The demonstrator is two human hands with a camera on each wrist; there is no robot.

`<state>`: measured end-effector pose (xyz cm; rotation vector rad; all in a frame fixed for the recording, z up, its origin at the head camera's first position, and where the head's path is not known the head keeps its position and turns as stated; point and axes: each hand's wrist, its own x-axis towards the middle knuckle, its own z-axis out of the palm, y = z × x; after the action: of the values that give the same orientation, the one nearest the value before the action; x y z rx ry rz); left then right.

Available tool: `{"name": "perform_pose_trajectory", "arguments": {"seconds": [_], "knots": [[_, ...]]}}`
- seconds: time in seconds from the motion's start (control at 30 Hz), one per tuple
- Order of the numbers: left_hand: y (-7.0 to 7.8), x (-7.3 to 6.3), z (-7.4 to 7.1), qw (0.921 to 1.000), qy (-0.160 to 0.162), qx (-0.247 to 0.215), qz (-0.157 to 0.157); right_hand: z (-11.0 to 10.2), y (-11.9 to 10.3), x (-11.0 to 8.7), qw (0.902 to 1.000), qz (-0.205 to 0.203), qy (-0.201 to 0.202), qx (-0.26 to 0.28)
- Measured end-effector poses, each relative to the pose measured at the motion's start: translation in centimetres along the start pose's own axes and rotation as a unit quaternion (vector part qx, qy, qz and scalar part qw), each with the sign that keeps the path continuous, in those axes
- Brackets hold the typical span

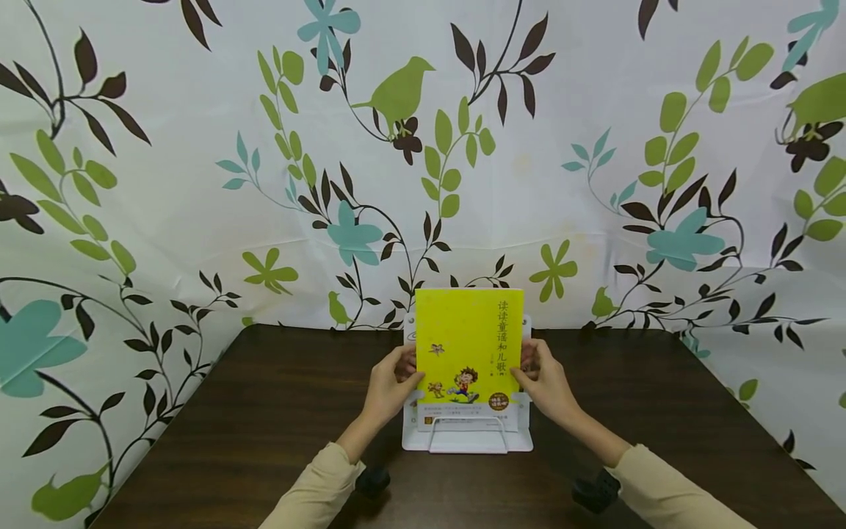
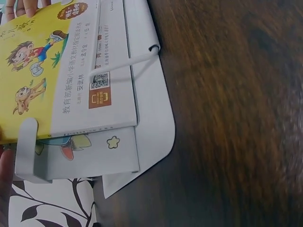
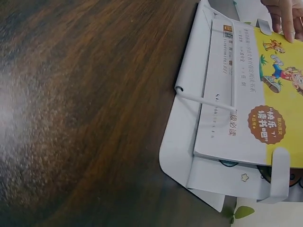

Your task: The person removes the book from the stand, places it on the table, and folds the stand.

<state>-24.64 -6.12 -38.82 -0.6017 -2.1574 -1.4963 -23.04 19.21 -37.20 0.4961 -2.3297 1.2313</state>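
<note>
1. While your left hand (image 1: 390, 380) and right hand (image 1: 547, 379) pinch its edges, the yellow book (image 1: 463, 330) sits on the white stand (image 1: 522, 435), behind the wire bar (image 1: 468, 419).
2. You're apparently seating it; next, release evenly.

Book (image 1: 463, 323): lower print (image 1: 464, 408) too small, head view. Stand (image 1: 415, 441): largely hidden behind book. Sleeves (image 1: 313, 488): cut by bottom edge, same view.

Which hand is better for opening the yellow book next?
Probably the right hand: its thumb lies on the front of the book at the right edge, where it likely opens; the left edge looks like the spine. The left hand grips that side and could steady it.
</note>
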Motion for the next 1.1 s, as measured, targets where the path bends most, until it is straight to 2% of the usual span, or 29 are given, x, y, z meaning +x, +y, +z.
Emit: {"name": "perform_pose_trajectory", "arguments": {"seconds": [0.03, 0.4, 1.1], "knots": [[0.48, -0.06, -0.07, 1.0000, 0.002, -0.002, -0.001, 0.04, -0.04, -0.05, 1.0000, -0.004, 0.003, 0.002], [0.16, -0.23, 0.41, 0.9990, 0.030, -0.024, 0.023, 0.53, 0.34, -0.41, 0.9990, -0.039, 0.022, -0.003], [0.37, -0.34, 0.55, 0.9989, 0.040, -0.023, 0.008, 0.75, 0.33, -0.35, 0.9988, -0.043, 0.025, -0.002]]}}
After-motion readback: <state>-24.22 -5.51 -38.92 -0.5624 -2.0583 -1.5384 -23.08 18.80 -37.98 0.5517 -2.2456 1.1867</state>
